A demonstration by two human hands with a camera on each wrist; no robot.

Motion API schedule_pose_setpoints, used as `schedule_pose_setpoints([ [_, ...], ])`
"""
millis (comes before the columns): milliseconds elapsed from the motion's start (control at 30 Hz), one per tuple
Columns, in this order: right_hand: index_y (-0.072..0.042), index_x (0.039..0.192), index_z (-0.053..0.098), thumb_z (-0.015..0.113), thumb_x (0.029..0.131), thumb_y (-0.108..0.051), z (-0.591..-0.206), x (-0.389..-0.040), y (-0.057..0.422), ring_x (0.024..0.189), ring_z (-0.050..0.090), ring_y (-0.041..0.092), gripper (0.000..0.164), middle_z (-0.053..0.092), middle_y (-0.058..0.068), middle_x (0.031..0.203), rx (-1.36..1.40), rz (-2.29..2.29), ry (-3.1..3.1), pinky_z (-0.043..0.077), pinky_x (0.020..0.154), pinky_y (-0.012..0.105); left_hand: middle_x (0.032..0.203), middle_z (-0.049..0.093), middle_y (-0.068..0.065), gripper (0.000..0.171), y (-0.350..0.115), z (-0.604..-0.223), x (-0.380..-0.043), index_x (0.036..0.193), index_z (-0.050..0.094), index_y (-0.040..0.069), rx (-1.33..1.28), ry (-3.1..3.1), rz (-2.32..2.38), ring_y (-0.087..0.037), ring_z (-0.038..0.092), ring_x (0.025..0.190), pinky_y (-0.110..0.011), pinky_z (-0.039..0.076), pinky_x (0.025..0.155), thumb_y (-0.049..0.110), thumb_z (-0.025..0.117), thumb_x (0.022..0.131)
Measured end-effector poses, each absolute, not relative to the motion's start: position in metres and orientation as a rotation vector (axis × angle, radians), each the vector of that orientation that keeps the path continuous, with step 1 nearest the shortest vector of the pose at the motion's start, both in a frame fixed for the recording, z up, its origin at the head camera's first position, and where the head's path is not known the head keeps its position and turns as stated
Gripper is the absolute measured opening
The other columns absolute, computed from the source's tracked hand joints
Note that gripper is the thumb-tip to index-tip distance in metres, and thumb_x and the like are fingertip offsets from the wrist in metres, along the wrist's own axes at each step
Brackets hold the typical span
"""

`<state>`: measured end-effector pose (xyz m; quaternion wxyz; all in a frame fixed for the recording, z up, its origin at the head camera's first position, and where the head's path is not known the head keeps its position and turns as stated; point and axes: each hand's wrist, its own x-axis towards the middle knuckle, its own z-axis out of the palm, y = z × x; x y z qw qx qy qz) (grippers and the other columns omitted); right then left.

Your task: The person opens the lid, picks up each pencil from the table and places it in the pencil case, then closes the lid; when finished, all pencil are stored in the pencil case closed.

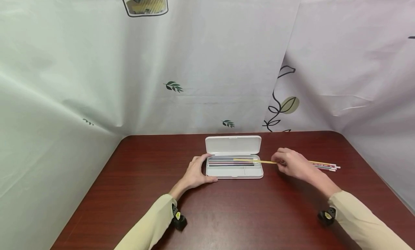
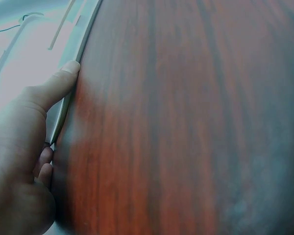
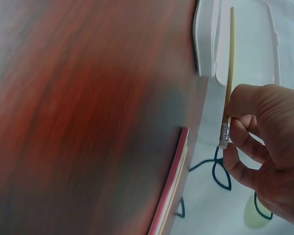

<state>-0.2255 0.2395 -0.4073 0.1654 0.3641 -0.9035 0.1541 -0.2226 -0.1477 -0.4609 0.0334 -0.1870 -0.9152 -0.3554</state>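
A white pencil case lies on the table with its lid raised at the back. Several dark and purple pencils lie side by side in its rear compartment. My left hand grips the case's left end, thumb at the front edge and a finger at the back corner. Between thumb and fingers, my right hand pinches a yellow pencil near its eraser end. The pencil's far end reaches left over the open case. Beneath the right hand, more pencils lie on the table, partly hidden.
The dark red-brown wooden table ends at a pale curtain printed with leaves, which hangs behind and along the sides. The raised lid stands close to the back edge.
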Motion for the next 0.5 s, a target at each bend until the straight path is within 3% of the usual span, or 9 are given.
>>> schedule_pose_setpoints([
  [500, -0.011, 0.088, 0.071, 0.072, 0.075, 0.007, -0.408, -0.236, 0.195, 0.077, 0.051, 0.013, 0.022, 0.056, -0.006, 0.085, 1.120, 0.464, -2.580, 0.047, 0.065, 0.034, 0.129, 0.054, -0.012, 0.089, -0.147, -0.460, -0.223, 0.143, 0.050, 0.018, -0.587, -2.817, -1.085, -0.032, 0.045, 0.122, -0.052, 0.038, 0.097, 0.036, 0.093, 0.067],
])
